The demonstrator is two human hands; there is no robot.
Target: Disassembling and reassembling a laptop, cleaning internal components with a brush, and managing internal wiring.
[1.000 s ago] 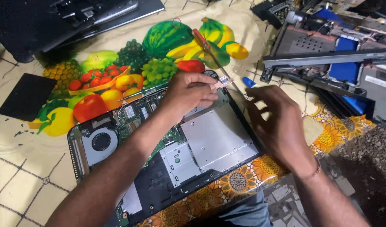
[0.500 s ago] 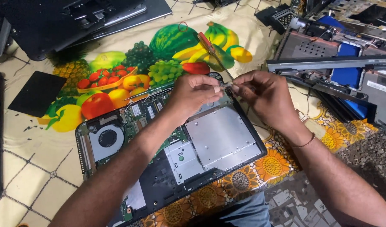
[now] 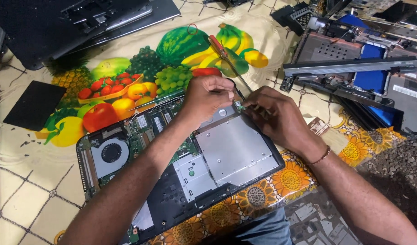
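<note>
Opened black laptop base [image 3: 181, 181] on fruit-printed cloth [image 3: 126, 81], bottom cover already off; silver optical drive [image 3: 235, 149] and round fan [image 3: 111, 153] not yet out.
Left hand [image 3: 208, 97] and right hand [image 3: 274, 115] meeting at far corner, fingers pinched narrow on small connector [image 3: 239, 105]; red-handled screwdriver [image 3: 222, 50] just beyond, untouched.

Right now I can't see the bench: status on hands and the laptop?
Both hands pinching at the far corner of the opened laptop. Left hand, right hand nearly touching. Screwdriver lies unused beyond them.
</note>
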